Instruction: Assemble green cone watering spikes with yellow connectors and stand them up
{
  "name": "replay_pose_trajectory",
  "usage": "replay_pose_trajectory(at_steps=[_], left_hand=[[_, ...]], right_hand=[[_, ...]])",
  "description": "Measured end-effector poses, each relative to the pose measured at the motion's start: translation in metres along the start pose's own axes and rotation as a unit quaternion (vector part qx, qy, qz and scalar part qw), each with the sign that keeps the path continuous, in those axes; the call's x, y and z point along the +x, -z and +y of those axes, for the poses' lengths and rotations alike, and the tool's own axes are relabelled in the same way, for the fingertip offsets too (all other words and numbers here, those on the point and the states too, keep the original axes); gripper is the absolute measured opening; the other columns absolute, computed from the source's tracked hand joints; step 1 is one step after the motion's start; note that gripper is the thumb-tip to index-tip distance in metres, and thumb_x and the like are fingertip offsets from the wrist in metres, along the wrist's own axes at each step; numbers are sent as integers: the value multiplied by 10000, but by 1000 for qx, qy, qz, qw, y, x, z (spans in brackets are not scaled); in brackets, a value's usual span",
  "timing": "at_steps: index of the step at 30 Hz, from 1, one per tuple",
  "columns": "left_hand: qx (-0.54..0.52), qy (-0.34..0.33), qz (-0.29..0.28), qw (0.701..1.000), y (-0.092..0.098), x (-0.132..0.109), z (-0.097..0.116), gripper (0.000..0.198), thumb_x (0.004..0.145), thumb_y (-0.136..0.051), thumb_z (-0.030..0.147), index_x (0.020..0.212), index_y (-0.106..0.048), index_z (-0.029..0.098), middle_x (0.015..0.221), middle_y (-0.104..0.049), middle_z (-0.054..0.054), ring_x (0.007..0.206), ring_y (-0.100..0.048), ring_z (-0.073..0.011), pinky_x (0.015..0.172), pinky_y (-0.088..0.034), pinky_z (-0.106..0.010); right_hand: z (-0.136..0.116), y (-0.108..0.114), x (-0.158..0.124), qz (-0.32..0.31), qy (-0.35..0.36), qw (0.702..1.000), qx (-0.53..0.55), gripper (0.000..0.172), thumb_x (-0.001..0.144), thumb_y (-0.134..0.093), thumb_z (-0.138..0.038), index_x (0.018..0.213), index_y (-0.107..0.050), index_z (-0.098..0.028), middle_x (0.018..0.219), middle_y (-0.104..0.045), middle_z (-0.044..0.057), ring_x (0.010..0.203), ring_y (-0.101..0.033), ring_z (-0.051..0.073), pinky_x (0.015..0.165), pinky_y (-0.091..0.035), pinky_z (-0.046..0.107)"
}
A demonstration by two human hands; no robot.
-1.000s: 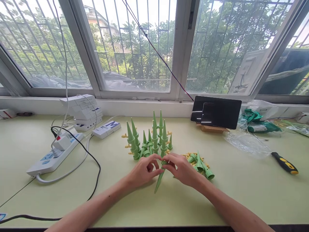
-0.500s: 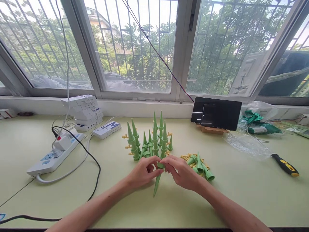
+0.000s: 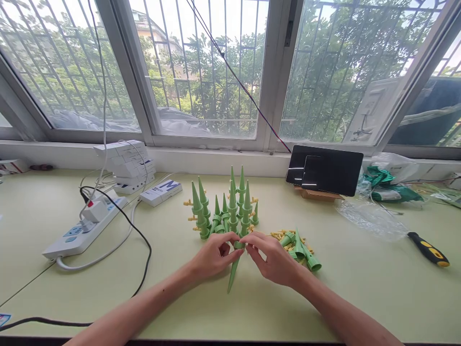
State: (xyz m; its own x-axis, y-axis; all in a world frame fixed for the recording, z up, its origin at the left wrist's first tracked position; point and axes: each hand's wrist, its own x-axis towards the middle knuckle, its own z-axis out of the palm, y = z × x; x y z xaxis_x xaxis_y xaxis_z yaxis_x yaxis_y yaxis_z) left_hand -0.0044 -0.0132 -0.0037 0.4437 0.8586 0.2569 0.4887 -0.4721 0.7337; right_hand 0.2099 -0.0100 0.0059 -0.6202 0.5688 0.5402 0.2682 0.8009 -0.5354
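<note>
A green plastic spike (image 3: 233,276) points down towards me between my hands. My left hand (image 3: 216,254) pinches its wide collar between thumb and fingers. My right hand (image 3: 272,254) has its fingertips bent together at the collar's right side; whether they grip a small part there is too small to tell. Just behind stand stacked green spikes (image 3: 197,206) with yellow side nozzles, and more stacks (image 3: 247,206) rise to their right. Beside my right hand lies a pile of loose green spikes (image 3: 298,247) and small yellow pieces (image 3: 279,235).
At the left are a white power strip (image 3: 72,242), a black cable (image 3: 146,240), a white box (image 3: 161,192) and stacked white boxes (image 3: 126,163). On the right are a black tablet (image 3: 324,170), plastic bags (image 3: 394,190) and a black-yellow screwdriver handle (image 3: 428,249).
The right thumb and fingers have shifted slightly at the collar. The spike and my left hand are almost unmoved, and the whole view has shifted a little.
</note>
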Motion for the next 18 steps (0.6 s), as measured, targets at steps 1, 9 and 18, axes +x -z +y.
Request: replay_pose_trajectory(at_steps=[1,9,18], left_hand=[[2,-1,1,1000,0,0,-1,257,905,-557,383,926,-628,137,522,-330,80,475,-271,-75,466,-242,-212],[26,-14,29,999,4,1,-6,218,903,-560,358,928,-569,141,516,-338,91,462,-275,-67,469,-247,-203],[45,-36,36,998,4,0,-8,188,896,-574,346,905,-549,160,524,-338,93,478,-271,-71,491,-274,-200]], right_hand=[[0,0,0,8,-2,1000,-5,255,973,-421,-150,1162,-577,-221,1062,-665,88,888,-618,184,758,-495,305],[22,25,2,99,-90,989,-62,182,969,-453,-220,1050,-613,-189,942,-668,72,723,-600,157,669,-476,278],[52,46,-1,71,-174,972,-141,142,916,-497,-172,886,-636,-172,827,-648,40,680,-557,142,690,-435,284]])
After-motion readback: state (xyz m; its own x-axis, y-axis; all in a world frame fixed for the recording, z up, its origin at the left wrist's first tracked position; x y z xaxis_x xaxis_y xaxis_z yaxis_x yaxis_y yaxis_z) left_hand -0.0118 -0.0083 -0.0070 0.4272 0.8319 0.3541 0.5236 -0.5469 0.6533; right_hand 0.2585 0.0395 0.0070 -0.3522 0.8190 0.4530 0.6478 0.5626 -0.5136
